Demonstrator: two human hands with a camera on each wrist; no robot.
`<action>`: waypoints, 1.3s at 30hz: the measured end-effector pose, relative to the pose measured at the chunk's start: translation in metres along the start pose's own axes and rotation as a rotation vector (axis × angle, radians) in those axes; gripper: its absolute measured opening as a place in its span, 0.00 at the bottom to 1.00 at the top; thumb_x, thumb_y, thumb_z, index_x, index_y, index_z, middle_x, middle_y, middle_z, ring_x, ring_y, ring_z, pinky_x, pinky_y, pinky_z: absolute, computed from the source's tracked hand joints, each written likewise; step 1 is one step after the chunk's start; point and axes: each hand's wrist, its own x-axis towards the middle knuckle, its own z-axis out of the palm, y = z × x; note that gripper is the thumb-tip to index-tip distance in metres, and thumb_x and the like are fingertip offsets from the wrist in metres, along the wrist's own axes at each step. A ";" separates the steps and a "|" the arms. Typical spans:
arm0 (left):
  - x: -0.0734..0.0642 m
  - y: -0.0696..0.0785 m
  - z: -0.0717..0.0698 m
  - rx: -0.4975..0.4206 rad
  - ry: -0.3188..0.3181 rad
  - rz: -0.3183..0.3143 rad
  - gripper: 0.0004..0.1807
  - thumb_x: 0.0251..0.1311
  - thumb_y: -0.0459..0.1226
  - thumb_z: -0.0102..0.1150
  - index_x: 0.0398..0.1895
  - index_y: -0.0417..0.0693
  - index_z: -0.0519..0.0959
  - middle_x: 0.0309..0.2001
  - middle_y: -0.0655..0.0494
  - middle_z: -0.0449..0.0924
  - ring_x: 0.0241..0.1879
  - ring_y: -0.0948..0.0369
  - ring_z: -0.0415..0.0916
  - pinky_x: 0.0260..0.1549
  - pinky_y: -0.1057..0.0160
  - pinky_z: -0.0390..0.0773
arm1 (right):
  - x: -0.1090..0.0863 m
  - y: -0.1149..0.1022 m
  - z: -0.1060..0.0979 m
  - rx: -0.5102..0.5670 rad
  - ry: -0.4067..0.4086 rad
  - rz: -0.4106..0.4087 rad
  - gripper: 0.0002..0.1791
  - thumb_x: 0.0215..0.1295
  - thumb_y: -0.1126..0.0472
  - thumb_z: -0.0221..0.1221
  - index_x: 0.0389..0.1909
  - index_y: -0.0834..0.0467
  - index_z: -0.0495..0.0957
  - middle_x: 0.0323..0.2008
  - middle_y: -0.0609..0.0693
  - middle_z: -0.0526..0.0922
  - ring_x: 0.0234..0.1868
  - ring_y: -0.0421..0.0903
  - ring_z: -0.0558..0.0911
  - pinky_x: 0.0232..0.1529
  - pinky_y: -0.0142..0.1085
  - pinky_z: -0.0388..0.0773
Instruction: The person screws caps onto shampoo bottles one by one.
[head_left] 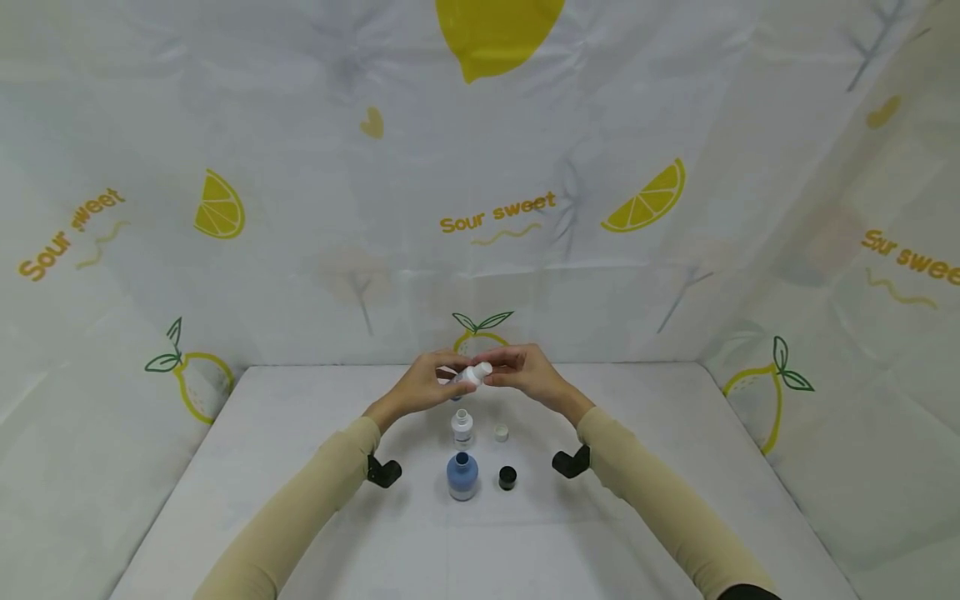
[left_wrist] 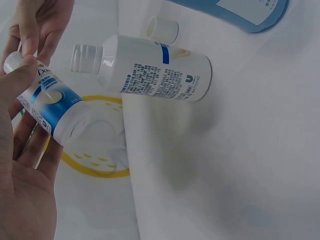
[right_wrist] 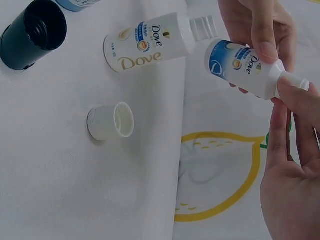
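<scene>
My left hand (head_left: 427, 383) grips a small white and blue Dove bottle (left_wrist: 55, 105), tilted and raised above the far end of the table. At its top my right hand (head_left: 528, 377) pinches the white cap (right_wrist: 295, 80) between thumb and fingers. The cap sits on the bottle's neck. Below the hands stands an uncapped white Dove bottle (head_left: 462, 427), its threaded neck bare. To its right a loose white cap (right_wrist: 111, 121) rests on the table. Nearer stands an open blue bottle (head_left: 462, 477), with a black cap (head_left: 507, 477) to its right.
The white table (head_left: 315, 517) meets a white printed sheet (head_left: 300, 275) hung behind it and at both sides. Black wrist mounts (head_left: 385, 472) sit on both sleeves, close above the tabletop.
</scene>
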 end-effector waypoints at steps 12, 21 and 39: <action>0.000 0.000 0.000 0.005 -0.005 0.011 0.21 0.67 0.37 0.76 0.61 0.40 0.87 0.55 0.44 0.87 0.56 0.48 0.87 0.56 0.49 0.91 | -0.001 -0.005 0.003 -0.021 0.041 0.022 0.20 0.71 0.70 0.69 0.62 0.65 0.84 0.60 0.61 0.88 0.54 0.45 0.89 0.55 0.32 0.90; 0.001 0.001 0.000 0.010 0.014 0.017 0.20 0.67 0.38 0.76 0.60 0.41 0.87 0.54 0.44 0.88 0.55 0.48 0.87 0.56 0.49 0.91 | -0.001 -0.007 0.006 -0.087 0.095 0.037 0.18 0.70 0.66 0.71 0.60 0.63 0.86 0.55 0.61 0.90 0.50 0.45 0.89 0.54 0.33 0.90; 0.001 0.003 0.000 0.011 0.012 0.024 0.20 0.67 0.38 0.76 0.59 0.42 0.88 0.52 0.46 0.88 0.54 0.50 0.86 0.56 0.49 0.91 | 0.000 -0.008 0.012 -0.121 0.156 0.055 0.16 0.68 0.66 0.73 0.53 0.66 0.85 0.48 0.59 0.90 0.45 0.41 0.88 0.50 0.28 0.88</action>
